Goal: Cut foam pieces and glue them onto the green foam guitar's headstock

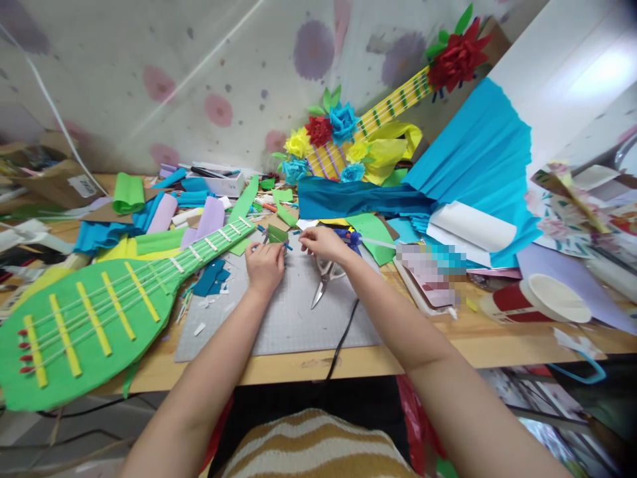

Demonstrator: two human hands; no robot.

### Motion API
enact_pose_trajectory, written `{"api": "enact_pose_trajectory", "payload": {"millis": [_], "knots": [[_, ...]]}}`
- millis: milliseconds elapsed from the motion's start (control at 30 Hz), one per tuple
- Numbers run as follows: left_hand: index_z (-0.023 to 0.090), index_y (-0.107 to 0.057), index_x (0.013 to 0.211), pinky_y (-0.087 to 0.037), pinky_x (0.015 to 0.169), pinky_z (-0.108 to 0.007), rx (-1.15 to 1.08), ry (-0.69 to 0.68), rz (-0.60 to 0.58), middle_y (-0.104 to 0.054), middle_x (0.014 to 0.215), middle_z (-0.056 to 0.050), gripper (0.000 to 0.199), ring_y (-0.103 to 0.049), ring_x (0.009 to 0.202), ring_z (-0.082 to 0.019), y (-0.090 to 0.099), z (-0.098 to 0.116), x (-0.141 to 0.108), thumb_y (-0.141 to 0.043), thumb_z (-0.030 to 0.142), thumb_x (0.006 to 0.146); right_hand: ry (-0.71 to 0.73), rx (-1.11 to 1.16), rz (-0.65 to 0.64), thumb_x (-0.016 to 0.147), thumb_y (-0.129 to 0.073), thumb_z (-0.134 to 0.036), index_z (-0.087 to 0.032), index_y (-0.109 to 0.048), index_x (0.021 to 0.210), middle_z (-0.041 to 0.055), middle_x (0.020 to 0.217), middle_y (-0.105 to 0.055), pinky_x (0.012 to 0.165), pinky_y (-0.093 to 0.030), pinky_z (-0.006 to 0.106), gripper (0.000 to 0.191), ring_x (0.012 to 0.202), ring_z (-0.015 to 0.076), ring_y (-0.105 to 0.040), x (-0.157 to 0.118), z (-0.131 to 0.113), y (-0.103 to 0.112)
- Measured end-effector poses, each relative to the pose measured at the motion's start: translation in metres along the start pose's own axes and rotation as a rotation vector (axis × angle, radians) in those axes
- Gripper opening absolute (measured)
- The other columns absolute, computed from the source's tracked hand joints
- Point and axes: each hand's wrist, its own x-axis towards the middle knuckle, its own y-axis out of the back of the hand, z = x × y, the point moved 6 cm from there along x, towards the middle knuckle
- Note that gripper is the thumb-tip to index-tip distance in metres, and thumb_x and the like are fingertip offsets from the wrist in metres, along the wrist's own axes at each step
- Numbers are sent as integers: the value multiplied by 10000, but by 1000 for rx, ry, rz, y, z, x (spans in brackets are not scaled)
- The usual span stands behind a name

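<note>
Over the cutting mat [298, 328], my left hand [266, 267] is closed, with a small dark blue strip [287, 246] at its fingertips. A green paper piece [277, 234] shows just beyond those fingers. My right hand [321, 243] is a short gap to the right, thumb and fingers pinched together; whatever they hold is too small to make out. Beneath the right wrist lie scissors [321, 287], blades toward me. A blue glue gun [352, 239] rests beside that wrist, partly hidden by it. Blue paper scraps [212, 277] lie left of my left hand.
A green paper-covered lute shape [99, 312] fills the table's left side. At the back leans a yellow-necked instrument [393, 103] with paper flowers. Blue crepe paper [478, 153] spreads at right, near a phone [428, 275] and a lidded cup [537, 299]. A black cable [343, 338] crosses the mat's edge.
</note>
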Motion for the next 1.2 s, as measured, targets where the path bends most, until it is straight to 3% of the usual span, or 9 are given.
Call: {"api": "enact_pose_trajectory", "payload": {"millis": [133, 333, 467, 567, 733, 867, 1033, 1100, 1200], "knots": [[207, -629, 847, -290, 874, -391, -9, 39, 28, -693, 838, -60, 190, -591, 765, -202, 4, -6, 0, -454, 240, 782, -2, -344, 211, 789, -432, -126, -171, -627, 912, 77, 947, -656, 754, -404, 252, 236, 868, 170, -581, 12, 0, 13], [216, -628, 828, -312, 879, -386, -52, 109, 25, -692, 793, -35, 249, -604, 754, -203, 3, -12, -3, -499, 143, 628, 133, -597, 99, 836, -360, -122, -139, -574, 1090, 145, 1117, -569, 831, -387, 286, 333, 1032, 216, -509, 33, -13, -16], [215, -627, 800, -333, 841, -379, -102, 212, 46, -689, 768, -26, 234, -607, 746, -198, 2, -19, -4, -482, 138, 633, 157, -657, 42, 845, -339, -119, -104, -578, 1063, 177, 1075, -585, 836, -385, 307, 324, 1003, 234, -525, 40, -20, -21], [214, -616, 765, -339, 821, -367, -120, 292, 138, -690, 803, -18, 220, -602, 753, -186, 10, -28, -4, -446, 118, 665, 146, -664, 22, 814, -382, -107, -103, -592, 1014, 182, 1050, -596, 817, -389, 310, 290, 983, 240, -538, 39, -25, -17], [206, -609, 803, -333, 845, -345, -151, 415, 327, -679, 848, -22, 219, -588, 806, -169, 30, -50, -7, -396, 162, 780, 104, -584, 76, 719, -505, -150, -125, -593, 922, 143, 994, -603, 750, -398, 293, 222, 922, 230, -543, 17, -21, -1], [212, -624, 933, -344, 829, -347, -221, 453, 319, -680, 869, -27, 267, -589, 744, -157, 32, -60, -6, -377, 248, 839, 87, -430, 144, 692, -502, -170, -164, -573, 837, 76, 898, -597, 674, -378, 258, 161, 835, 183, -534, -10, -6, 10], [206, -662, 833, -344, 828, -354, -181, 406, 295, -675, 723, -29, 237, -575, 690, -166, 34, -50, -4, -477, 353, 809, 40, -133, 234, 753, -457, -241, -180, -556, 780, 22, 810, -599, 644, -358, 233, 119, 727, 127, -516, -24, 9, 8], [202, -661, 778, -333, 836, -357, -148, 363, 275, -659, 648, -25, 258, -566, 675, -166, 35, -43, -3, -453, 348, 825, 50, 15, 234, 767, -451, -262, -186, -558, 816, 4, 799, -610, 660, -367, 228, 140, 719, 116, -523, -23, 10, 0], [196, -653, 807, -322, 838, -354, -116, 262, 248, -666, 693, -25, 246, -562, 685, -157, 36, -31, -3, -426, 287, 834, 47, 214, 239, 757, -441, -231, -193, -558, 886, -13, 817, -628, 684, -387, 225, 179, 721, 105, -544, -22, 12, -12]]}}
